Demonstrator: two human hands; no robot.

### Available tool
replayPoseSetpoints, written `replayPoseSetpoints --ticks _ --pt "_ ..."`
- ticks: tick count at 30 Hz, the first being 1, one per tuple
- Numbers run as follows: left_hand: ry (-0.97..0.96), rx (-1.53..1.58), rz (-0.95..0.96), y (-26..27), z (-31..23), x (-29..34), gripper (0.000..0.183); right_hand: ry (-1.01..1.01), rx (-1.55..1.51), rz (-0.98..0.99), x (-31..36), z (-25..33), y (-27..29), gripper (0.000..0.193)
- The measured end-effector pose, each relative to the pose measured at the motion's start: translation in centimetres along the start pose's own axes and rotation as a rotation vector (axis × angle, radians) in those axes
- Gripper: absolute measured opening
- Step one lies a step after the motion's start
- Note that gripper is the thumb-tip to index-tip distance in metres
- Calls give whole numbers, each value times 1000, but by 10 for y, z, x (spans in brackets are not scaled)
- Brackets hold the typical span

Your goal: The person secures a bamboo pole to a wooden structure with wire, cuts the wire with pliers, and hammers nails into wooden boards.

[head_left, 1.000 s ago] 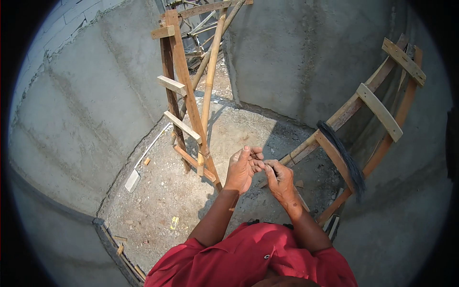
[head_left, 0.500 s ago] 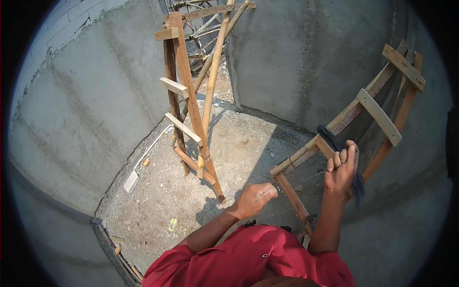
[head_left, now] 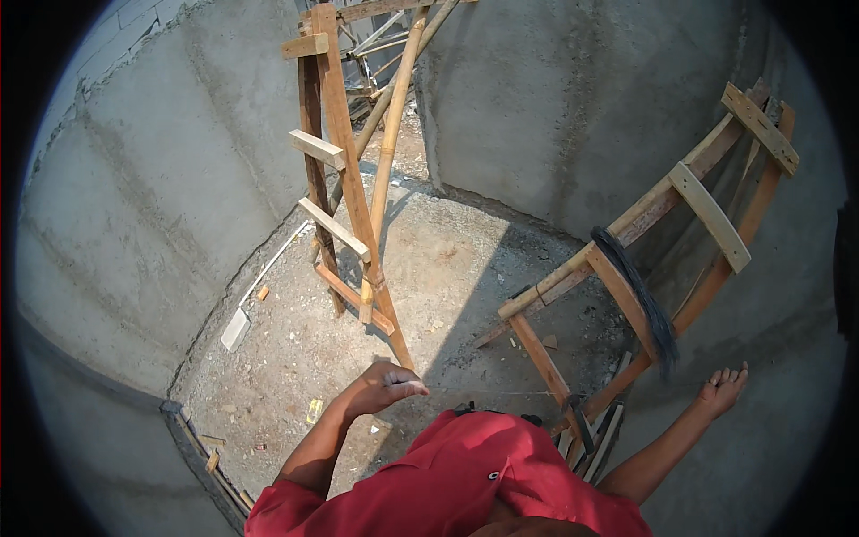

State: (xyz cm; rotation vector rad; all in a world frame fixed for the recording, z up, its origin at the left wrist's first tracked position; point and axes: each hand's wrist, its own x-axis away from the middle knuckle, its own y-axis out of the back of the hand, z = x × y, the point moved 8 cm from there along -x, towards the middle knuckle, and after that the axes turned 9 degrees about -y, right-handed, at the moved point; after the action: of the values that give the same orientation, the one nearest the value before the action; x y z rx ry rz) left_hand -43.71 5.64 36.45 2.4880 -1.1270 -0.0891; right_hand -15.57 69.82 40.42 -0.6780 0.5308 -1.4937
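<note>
My left hand (head_left: 386, 388) is closed in front of my red shirt, thumb pressed to the fingers, at the end of a thin wire (head_left: 501, 392). This faint, straight line runs right, across my front, toward my right hand (head_left: 723, 390). That hand is stretched far out to the right with its fingers curled in a pinch; the wire's end there is too fine to see. A bundle of dark wire (head_left: 637, 291) hangs over a rung of the wooden ladder (head_left: 626, 313), which leans at the right between my hands and the wall.
A wooden trestle (head_left: 351, 170) with bamboo braces stands ahead, left of centre. Grey plastered walls (head_left: 152, 206) enclose the rubble-strewn floor (head_left: 438, 259). A long-handled, flat white tool (head_left: 236, 329) lies by the left wall. Timber strips (head_left: 608, 438) lie beneath the ladder's lower end.
My right hand has swung down and outward, from in front of the ladder to its right side. The left hand has drawn back leftward, so my hands are farther apart.
</note>
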Motion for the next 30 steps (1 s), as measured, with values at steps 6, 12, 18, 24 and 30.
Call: replayPoseSetpoints --ticks 6,12,18,24,30 --pt "170 -224 -91 31 39 22 19 59 161 -144 6 3 19 32" --pt "135 -372 -142 32 55 34 22 127 246 -225 8 10 21 29" --pt "31 -685 -181 27 33 27 29 411 534 -205 -16 20 8 33" --pt "35 -807 -4 4 23 -2 30 704 903 79 71 25 -107 32" --pt "-310 -814 104 -54 -71 -69 30 39 726 1213 329 -113 -201 11"
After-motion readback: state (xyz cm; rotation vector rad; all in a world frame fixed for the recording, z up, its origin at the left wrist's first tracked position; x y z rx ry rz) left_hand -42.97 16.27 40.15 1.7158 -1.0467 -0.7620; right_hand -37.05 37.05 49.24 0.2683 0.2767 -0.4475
